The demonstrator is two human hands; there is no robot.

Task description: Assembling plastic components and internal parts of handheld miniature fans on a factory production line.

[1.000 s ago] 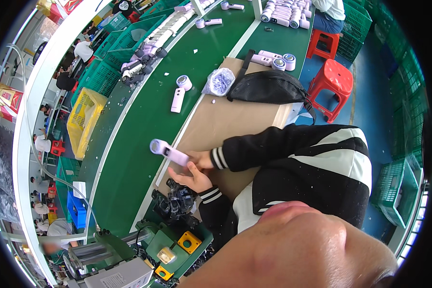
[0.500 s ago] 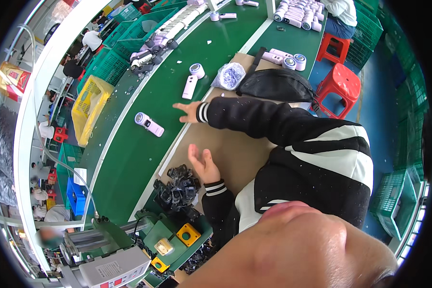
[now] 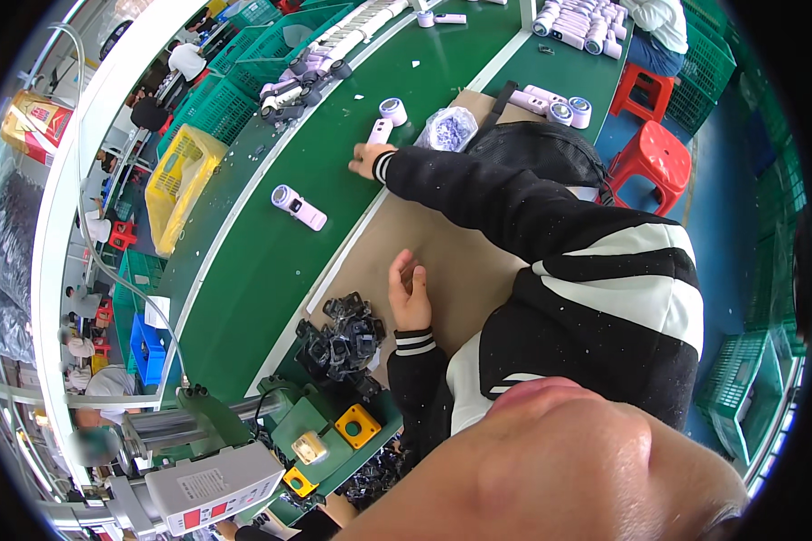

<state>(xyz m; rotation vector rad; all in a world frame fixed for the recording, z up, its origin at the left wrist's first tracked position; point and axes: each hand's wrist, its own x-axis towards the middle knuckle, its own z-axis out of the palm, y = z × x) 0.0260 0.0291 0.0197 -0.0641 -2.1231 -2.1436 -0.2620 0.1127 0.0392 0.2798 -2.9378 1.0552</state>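
On the green belt, the right hand [image 3: 363,160] closes on a pale lilac handheld device [image 3: 384,124], lengthwise away, round head far; left hand [image 3: 410,293] rests open.

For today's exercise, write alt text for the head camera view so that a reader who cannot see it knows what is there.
A person in a black-and-white jacket stretches the right hand to a lilac handheld device on a green conveyor belt. The left hand rests open on a brown work surface, beside a pile of small black parts.
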